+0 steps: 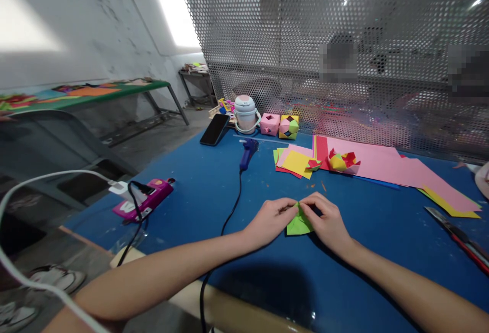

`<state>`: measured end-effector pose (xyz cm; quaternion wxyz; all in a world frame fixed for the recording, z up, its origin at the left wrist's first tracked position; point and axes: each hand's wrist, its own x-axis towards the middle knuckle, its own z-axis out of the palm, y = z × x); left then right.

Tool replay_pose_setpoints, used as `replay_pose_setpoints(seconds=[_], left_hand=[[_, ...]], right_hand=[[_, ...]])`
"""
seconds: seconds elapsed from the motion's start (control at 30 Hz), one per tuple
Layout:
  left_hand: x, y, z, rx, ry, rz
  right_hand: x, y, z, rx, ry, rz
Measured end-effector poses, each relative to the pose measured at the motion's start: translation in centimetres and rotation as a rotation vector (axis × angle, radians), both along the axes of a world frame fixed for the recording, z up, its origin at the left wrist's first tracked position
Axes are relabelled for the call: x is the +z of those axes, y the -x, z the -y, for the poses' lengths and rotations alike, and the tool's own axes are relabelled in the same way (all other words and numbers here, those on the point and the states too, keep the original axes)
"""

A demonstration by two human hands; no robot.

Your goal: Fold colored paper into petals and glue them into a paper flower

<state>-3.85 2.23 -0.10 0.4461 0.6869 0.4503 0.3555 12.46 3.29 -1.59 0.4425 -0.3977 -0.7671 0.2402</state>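
A small green piece of paper (298,225) lies on the blue table (214,190), partly folded. My left hand (270,219) pinches its upper left edge with closed fingers. My right hand (326,218) pinches the upper right part, fingertips meeting the left hand's above the paper. Both hands rest on the tabletop, and part of the paper is hidden under them.
A blue glue gun (248,149) and its black cord run down the table's middle. Behind lie stacked coloured sheets (298,162), pink paper (382,162), folded paper cubes (288,127), a phone (215,129) and a white jar (245,113). A magenta power strip (147,199) sits left, a knife (458,236) right.
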Motion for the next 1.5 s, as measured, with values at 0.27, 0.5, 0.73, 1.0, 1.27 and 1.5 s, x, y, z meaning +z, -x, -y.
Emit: replay_pose_setpoints(seconds=[0.27, 0.5, 0.73, 1.0, 1.27, 1.5], left_hand=[[-0.4, 0.1, -0.1, 0.050, -0.097, -0.104], [-0.9, 0.0, 0.0, 0.088, -0.153, -0.131], [-0.5, -0.1, 0.2, 0.044, -0.092, -0.054], [-0.8, -0.1, 0.0, 0.073, -0.107, -0.083], [-0.6, -0.2, 0.0, 0.124, -0.092, -0.064], [-0.3, -0.1, -0.2, 0.233, -0.088, -0.021]], right_hand=[[0.0, 0.1, 0.2, 0.019, -0.001, -0.004], [0.2, 0.2, 0.3, 0.001, 0.025, 0.001], [0.2, 0.2, 0.3, -0.033, 0.056, -0.003], [0.1, 0.3, 0.3, -0.018, 0.050, -0.011], [0.2, 0.2, 0.3, -0.007, 0.081, -0.011], [-0.1, 0.2, 0.2, -0.079, 0.174, 0.048]])
